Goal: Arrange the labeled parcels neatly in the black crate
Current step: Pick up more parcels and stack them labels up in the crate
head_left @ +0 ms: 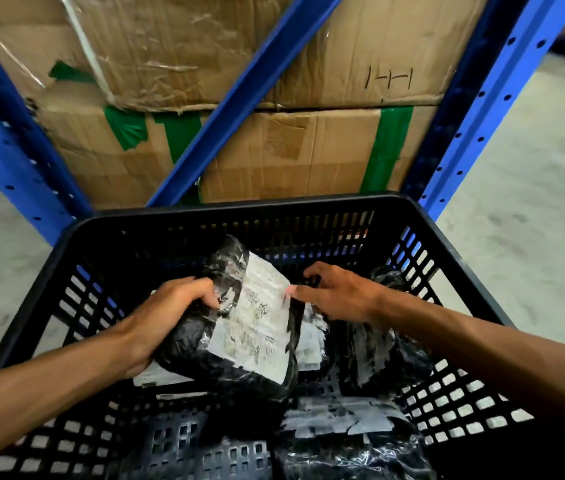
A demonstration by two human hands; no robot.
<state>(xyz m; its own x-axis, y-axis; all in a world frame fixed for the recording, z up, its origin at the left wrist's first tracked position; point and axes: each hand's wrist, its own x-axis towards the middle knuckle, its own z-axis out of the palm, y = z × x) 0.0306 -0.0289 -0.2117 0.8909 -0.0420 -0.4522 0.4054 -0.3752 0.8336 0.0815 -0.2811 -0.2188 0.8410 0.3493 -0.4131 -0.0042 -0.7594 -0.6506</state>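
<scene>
A black slotted crate (239, 211) fills the lower half of the view. Inside it, my left hand (166, 317) grips the left side of a black plastic-wrapped parcel (225, 362) with a white label (257, 323), held tilted above the others. My right hand (336, 294) reaches in from the right, its thumb touching the label's right edge and its fingers curled over the parcel's far edge. Other black labeled parcels lie beneath: one on the right (374, 344), one at the near side (343, 434).
Blue metal racking posts (482, 109) and a diagonal brace (239, 98) stand right behind the crate, with stacked cardboard boxes (291, 154) taped in green. Grey concrete floor (534, 188) lies to the left and right.
</scene>
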